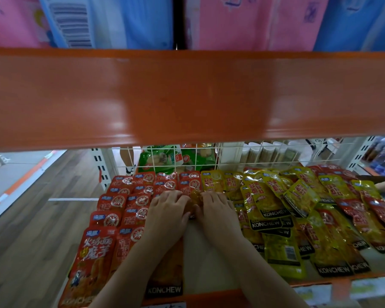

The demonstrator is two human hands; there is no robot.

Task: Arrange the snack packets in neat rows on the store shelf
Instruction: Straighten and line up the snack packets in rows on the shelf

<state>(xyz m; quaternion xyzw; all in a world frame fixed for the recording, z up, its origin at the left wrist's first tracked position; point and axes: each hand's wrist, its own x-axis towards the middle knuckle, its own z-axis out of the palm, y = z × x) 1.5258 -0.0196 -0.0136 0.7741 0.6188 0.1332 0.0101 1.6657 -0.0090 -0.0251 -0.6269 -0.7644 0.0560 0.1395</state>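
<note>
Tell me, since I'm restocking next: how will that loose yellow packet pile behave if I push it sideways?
The yellow packets look glossy, so they would probably slide over each other rather than move together. They lie overlapped and tilted, so the pile would likely spread or shift. They seem flat, soft pouches, likely to bend.
</note>
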